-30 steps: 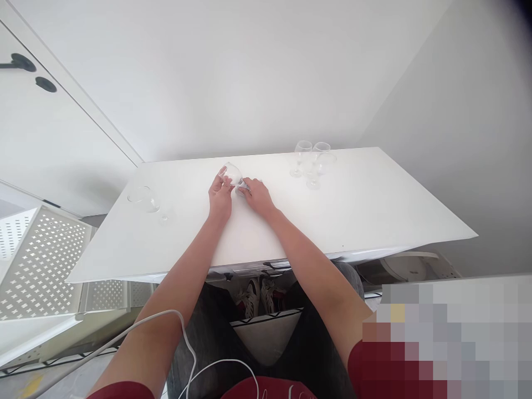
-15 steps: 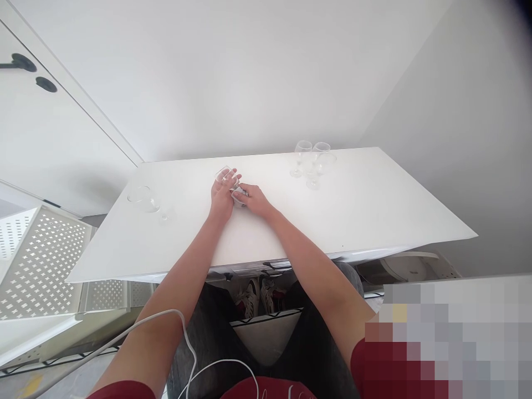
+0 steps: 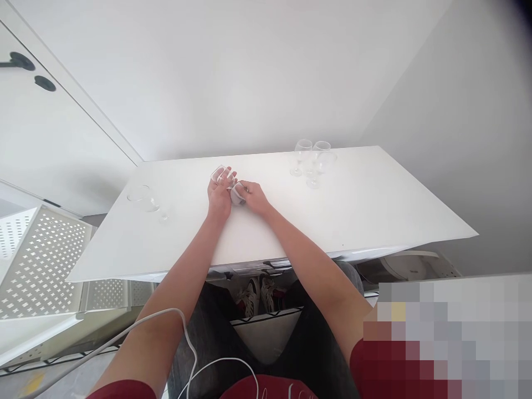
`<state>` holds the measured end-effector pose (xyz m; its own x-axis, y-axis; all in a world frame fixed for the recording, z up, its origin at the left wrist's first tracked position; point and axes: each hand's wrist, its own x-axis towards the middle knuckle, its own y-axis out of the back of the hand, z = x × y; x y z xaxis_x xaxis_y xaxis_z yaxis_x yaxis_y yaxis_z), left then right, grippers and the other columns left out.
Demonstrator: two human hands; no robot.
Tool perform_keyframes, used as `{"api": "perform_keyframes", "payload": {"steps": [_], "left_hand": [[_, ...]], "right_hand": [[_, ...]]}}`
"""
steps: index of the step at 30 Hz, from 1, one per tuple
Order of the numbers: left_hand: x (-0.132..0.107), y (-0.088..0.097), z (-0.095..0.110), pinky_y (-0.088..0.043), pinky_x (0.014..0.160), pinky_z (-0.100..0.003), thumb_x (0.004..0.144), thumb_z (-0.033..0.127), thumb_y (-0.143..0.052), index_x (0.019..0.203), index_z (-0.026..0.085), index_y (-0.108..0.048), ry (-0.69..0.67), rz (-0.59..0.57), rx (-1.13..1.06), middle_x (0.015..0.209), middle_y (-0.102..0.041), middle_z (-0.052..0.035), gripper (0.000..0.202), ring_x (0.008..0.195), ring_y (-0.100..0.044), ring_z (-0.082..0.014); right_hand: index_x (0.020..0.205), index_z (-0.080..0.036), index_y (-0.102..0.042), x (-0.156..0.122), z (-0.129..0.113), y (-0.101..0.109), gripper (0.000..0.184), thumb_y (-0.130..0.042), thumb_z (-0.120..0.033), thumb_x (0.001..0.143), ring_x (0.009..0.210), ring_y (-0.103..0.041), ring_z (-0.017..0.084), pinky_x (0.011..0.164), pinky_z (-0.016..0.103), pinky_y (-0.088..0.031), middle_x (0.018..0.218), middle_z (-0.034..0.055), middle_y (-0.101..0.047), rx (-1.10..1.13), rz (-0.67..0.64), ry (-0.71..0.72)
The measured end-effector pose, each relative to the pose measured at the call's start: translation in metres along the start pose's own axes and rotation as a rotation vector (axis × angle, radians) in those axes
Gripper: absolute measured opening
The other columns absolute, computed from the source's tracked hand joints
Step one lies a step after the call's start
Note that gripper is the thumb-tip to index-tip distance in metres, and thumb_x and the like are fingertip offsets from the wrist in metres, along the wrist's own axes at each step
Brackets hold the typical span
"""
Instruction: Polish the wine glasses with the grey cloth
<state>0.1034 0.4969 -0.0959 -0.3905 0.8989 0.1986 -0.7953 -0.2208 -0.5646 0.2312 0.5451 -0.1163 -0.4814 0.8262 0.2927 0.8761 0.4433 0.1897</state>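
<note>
My left hand is closed around a clear wine glass, held tilted over the white table, its bowl toward the far left. At the glass's other end my right hand is closed, fingers pinching around the foot. A small grey-white patch shows there between the hands; whether it is only the foot or also a cloth, I cannot tell. Several clear stemmed glasses stand together toward the far right of the table. Another stemmed glass is at the left of the table.
The white table reaches back to a pale wall. White perforated baskets stand on the left, below a door with a dark handle. A white cable crosses over my left arm. Under the table at right lies a round pale object.
Both hands and the held glass have shifted slightly to the left and away from me. More of the grey-white patch shows between the hands. The standing glasses have not moved.
</note>
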Motion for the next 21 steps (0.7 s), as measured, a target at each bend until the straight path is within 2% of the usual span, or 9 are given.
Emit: {"api": "perform_keyframes", "payload": {"steps": [2,6,8,10,13,16,21], "left_hand": [[0.001,0.001,-0.001,-0.052,0.118,-0.051,0.072,0.046,-0.099,0.115,0.023,-0.068,0.010,0.001,-0.018,0.150,-0.065,-0.0155,0.058,0.139,-0.065,-0.0360],[0.004,0.006,-0.004,-0.052,0.120,-0.050,0.072,0.038,-0.100,0.117,0.025,-0.064,-0.022,0.032,-0.054,0.153,-0.062,-0.0132,0.059,0.141,-0.065,-0.0325],[0.007,0.011,-0.003,-0.051,0.122,-0.048,0.074,0.036,-0.098,0.117,0.027,-0.061,-0.072,0.104,-0.082,0.158,-0.057,-0.0115,0.058,0.146,-0.061,-0.0299],[0.009,0.014,-0.002,-0.050,0.124,-0.045,0.078,0.034,-0.096,0.120,0.029,-0.058,-0.122,0.174,-0.109,0.163,-0.051,-0.0100,0.056,0.150,-0.056,-0.0273],[0.009,0.015,-0.001,-0.048,0.125,-0.043,0.078,0.029,-0.094,0.122,0.030,-0.055,-0.164,0.177,-0.120,0.164,-0.047,-0.0090,0.059,0.153,-0.052,-0.0256],[0.005,0.010,-0.001,-0.044,0.127,-0.043,0.072,0.026,-0.098,0.122,0.032,-0.058,-0.181,0.052,-0.074,0.156,-0.051,-0.0076,0.064,0.154,-0.051,-0.0264],[0.000,0.000,0.002,-0.042,0.127,-0.046,0.059,0.026,-0.105,0.115,0.032,-0.067,-0.155,-0.159,0.031,0.139,-0.059,-0.0065,0.068,0.149,-0.052,-0.0308]], "right_hand": [[0.073,-0.023,-0.053,0.004,0.002,0.003,0.052,-0.059,-0.071,0.092,0.072,-0.046,0.016,0.072,0.031,-0.042,0.072,-0.0009,-0.052,0.196,0.122,-0.050],[0.083,-0.025,-0.054,0.012,0.007,0.022,0.052,-0.063,-0.076,0.087,0.082,-0.055,0.017,0.077,0.030,-0.049,0.084,-0.0002,-0.058,0.526,0.617,-0.086],[0.091,-0.026,-0.056,0.013,0.008,0.030,0.044,-0.063,-0.070,0.091,0.089,-0.060,0.017,0.080,0.029,-0.052,0.093,0.0005,-0.062,0.653,0.698,-0.096],[0.097,-0.027,-0.059,0.012,0.007,0.031,0.037,-0.065,-0.063,0.093,0.092,-0.063,0.018,0.079,0.030,-0.055,0.098,0.0007,-0.065,0.745,0.614,-0.158],[0.101,-0.027,-0.061,0.009,0.003,0.021,0.031,-0.072,-0.055,0.093,0.089,-0.064,0.018,0.077,0.031,-0.057,0.097,0.0004,-0.068,0.812,0.351,-0.292],[0.102,-0.025,-0.065,0.005,-0.002,0.010,0.028,-0.080,-0.045,0.089,0.090,-0.067,0.019,0.080,0.034,-0.060,0.099,0.0016,-0.072,0.837,0.130,-0.362],[0.097,-0.021,-0.070,0.001,-0.006,0.013,0.027,-0.086,-0.034,0.081,0.088,-0.068,0.020,0.081,0.038,-0.060,0.094,0.0034,-0.074,0.760,0.056,-0.389]]}}
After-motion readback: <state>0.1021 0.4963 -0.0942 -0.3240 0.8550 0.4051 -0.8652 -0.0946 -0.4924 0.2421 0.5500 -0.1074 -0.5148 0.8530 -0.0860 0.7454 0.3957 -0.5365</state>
